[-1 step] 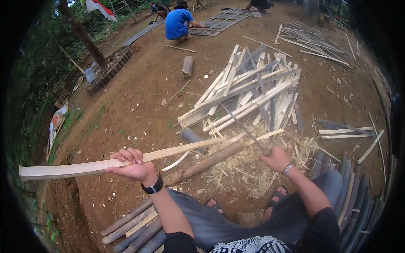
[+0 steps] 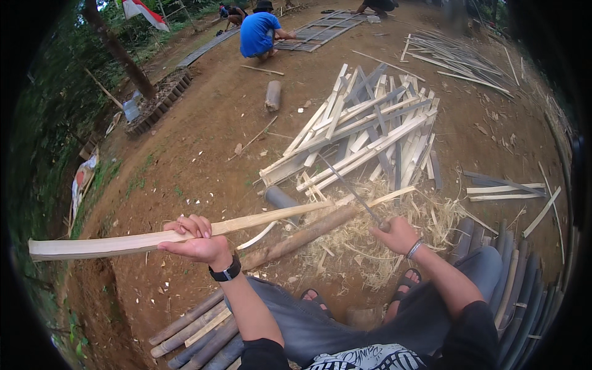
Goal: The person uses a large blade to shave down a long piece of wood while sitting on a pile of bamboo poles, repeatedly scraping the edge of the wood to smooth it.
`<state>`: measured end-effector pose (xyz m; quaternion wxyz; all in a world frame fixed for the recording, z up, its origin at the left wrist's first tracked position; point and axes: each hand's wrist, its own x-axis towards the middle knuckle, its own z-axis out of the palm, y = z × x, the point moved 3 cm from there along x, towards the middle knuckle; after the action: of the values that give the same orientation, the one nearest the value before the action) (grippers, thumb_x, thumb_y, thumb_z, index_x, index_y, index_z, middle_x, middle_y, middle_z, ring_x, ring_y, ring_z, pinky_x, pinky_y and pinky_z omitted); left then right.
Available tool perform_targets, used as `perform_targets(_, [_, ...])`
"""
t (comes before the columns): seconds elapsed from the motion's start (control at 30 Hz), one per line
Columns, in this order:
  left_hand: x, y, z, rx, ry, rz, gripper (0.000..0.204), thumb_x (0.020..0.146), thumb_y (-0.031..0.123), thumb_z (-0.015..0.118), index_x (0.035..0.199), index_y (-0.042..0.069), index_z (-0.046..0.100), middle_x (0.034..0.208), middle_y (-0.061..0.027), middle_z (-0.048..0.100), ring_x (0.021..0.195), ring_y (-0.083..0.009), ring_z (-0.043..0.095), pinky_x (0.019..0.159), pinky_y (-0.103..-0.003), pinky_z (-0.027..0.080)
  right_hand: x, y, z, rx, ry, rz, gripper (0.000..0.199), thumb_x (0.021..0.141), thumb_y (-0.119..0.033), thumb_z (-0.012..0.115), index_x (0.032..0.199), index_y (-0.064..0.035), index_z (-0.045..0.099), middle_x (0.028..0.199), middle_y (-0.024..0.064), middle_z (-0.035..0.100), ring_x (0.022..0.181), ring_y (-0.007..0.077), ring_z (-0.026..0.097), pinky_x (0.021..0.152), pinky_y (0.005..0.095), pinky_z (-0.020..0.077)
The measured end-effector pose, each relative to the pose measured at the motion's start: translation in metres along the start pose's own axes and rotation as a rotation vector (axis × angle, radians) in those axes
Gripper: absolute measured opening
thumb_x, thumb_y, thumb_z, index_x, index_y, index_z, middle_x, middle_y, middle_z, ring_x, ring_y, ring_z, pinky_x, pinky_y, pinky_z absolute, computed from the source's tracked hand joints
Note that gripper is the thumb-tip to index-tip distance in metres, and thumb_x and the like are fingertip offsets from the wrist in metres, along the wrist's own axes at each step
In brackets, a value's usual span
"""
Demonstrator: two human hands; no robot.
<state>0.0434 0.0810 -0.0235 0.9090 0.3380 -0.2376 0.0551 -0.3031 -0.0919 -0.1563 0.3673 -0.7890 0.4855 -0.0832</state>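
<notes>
My left hand grips a long pale bamboo slat near its middle. The slat runs from the far left across to the right, and its thin far end rests above a round wooden pole on the ground. My right hand is shut on the handle of a long thin blade. The blade points up and to the left and crosses the slat's far end. A heap of pale shavings lies under both, in front of my sandalled feet.
A stack of cut bamboo slats lies just beyond the shavings. Split bamboo lengths lie at my left and right. A short log and a grey tube rest on the dirt. A person in blue squats far back.
</notes>
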Motion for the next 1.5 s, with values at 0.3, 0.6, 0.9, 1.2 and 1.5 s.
perform_targets(0.3, [-0.016, -0.044, 0.002, 0.141, -0.058, -0.073, 0.053, 0.093, 0.064, 0.026, 0.076, 0.014, 0.029, 0.051, 0.0029, 0.025, 0.038, -0.0060, 0.021, 0.035, -0.020, 0.017, 0.000, 0.017, 0.172, 0.492, -0.228, 0.256, 0.072, 0.091, -0.061, 0.039, 0.065, 0.0013, 0.064, 0.046, 0.0093, 0.053, 0.047, 0.0225, 0.058, 0.052, 0.0386, 0.0462])
perform_targets(0.6, [-0.011, -0.049, -0.006, 0.165, -0.042, -0.111, 0.053, 0.092, 0.066, 0.022, 0.076, 0.016, 0.028, 0.051, 0.0031, 0.024, 0.038, -0.0063, 0.020, 0.035, -0.020, 0.016, 0.020, 0.070, 0.239, 0.625, -0.178, 0.382, 0.069, 0.092, -0.057, 0.038, 0.068, 0.0022, 0.063, 0.046, 0.0099, 0.052, 0.041, 0.0226, 0.055, 0.046, 0.0356, 0.0449])
perform_targets(0.9, [-0.009, -0.053, 0.001, 0.188, -0.044, -0.107, 0.054, 0.092, 0.066, 0.021, 0.074, 0.016, 0.028, 0.051, 0.0037, 0.023, 0.039, -0.0065, 0.019, 0.035, -0.020, 0.015, 0.051, 0.145, 0.253, 0.318, -0.207, 0.518, 0.077, 0.089, -0.060, 0.040, 0.074, 0.0126, 0.061, 0.071, 0.0275, 0.063, 0.073, 0.0372, 0.065, 0.073, 0.0441, 0.0485])
perform_targets(1.2, [0.015, -0.067, -0.018, 0.053, -0.158, -0.171, 0.056, 0.092, 0.067, 0.019, 0.071, 0.016, 0.029, 0.050, 0.0039, 0.023, 0.038, -0.0073, 0.019, 0.035, -0.021, 0.015, 0.024, 0.156, 0.273, 0.217, 0.012, 0.544, 0.072, 0.090, -0.058, 0.042, 0.076, 0.0084, 0.064, 0.072, 0.0278, 0.063, 0.075, 0.0364, 0.066, 0.077, 0.0444, 0.0475])
perform_targets(1.5, [0.021, -0.064, -0.035, -0.027, -0.372, -0.193, 0.054, 0.090, 0.065, 0.035, 0.071, 0.015, 0.028, 0.050, 0.0037, 0.023, 0.037, -0.0065, 0.022, 0.036, -0.021, 0.016, 0.020, 0.099, 0.252, 0.411, -0.141, 0.614, 0.071, 0.091, -0.056, 0.042, 0.061, 0.0061, 0.058, 0.055, 0.0177, 0.057, 0.052, 0.0301, 0.059, 0.056, 0.0411, 0.0482])
